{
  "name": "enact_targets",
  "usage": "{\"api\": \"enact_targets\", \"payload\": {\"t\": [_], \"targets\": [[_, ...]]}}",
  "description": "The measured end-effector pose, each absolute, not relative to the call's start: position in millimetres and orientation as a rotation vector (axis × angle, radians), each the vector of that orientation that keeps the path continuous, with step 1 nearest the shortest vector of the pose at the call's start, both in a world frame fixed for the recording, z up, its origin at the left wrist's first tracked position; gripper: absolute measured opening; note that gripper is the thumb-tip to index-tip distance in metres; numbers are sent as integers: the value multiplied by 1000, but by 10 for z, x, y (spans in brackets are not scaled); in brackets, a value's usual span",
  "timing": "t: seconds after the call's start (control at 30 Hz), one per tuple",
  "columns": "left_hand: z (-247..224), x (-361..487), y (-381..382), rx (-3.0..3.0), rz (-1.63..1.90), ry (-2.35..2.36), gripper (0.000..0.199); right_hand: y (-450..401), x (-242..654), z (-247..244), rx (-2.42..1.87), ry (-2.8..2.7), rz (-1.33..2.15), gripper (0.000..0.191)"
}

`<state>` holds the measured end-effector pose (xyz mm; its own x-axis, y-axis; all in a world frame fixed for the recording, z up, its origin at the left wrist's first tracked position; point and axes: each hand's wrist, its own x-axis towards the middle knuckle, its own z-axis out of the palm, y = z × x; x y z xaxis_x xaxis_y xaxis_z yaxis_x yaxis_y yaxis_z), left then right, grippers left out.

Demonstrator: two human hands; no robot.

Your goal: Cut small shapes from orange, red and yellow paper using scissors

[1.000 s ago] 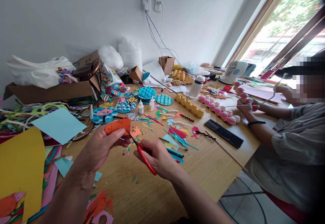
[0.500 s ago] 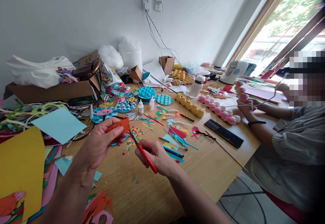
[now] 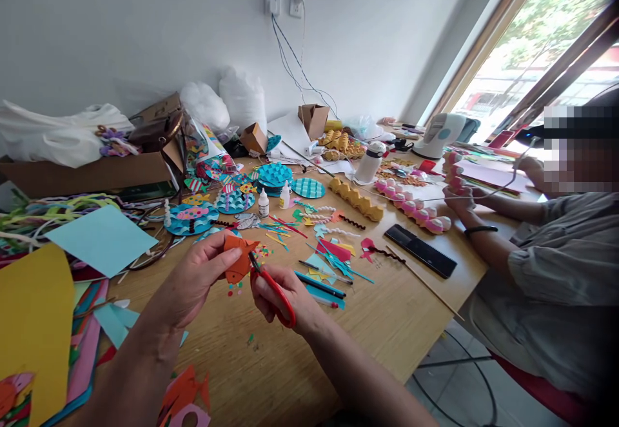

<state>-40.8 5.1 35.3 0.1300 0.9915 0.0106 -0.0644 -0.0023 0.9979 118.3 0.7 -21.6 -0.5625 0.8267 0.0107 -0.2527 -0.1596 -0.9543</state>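
Observation:
My left hand point(image 3: 202, 277) pinches an orange paper fish point(image 3: 236, 266) between thumb and fingers, its tail toward the right and dark pen lines on its face. In my right hand point(image 3: 283, 295) is a pair of red-handled scissors point(image 3: 285, 307), fingers closed round the handles. The dark blades point up-left, with their tips close beside the tail; whether they touch the paper I cannot tell. Past the hands lie small coloured paper dots point(image 3: 264, 253), partly hidden, and two small glue bottles point(image 3: 263, 203).
Orange paper scraps point(image 3: 182, 391) and a yellow sheet point(image 3: 36, 324) lie near left. Pens point(image 3: 322, 285), a black phone point(image 3: 420, 249) and a wooden stick point(image 3: 430, 285) are to the right. Beyond are blue paper discs point(image 3: 309, 188) and egg-carton strips point(image 3: 355, 199). Another person's hand point(image 3: 459, 201) holds a pink strip.
The orange paper has turned in my left hand, so its fish outline now shows. My right hand has drawn the scissors slightly left and up. The whole view has shifted slightly.

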Motion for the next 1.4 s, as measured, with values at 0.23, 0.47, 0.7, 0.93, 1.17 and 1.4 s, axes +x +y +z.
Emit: {"api": "enact_targets", "payload": {"t": [0.23, 0.47, 0.7, 0.93, 1.17, 1.4], "targets": [[300, -418, 63, 1272, 1117, 1053, 12, 25, 1181, -268, -670, -1357, 1821, 54], [282, -392, 85, 1257, 1118, 1064, 13, 11, 1192, -272, -709, -1360, 1795, 52], [287, -378, 81, 1265, 1094, 1061, 17, 9, 1199, -279, -738, -1364, 1789, 51], [272, -383, 73, 1256, 1089, 1079, 15, 0, 1205, -263, -729, -1372, 1722, 49], [234, -384, 70, 1259, 1119, 1053, 17, -15, 1175, -306, -733, -1373, 1701, 42], [242, -380, 80, 1346, 1054, 1053, 23, -12, 1186, -303, -766, -1409, 1677, 40]]}}
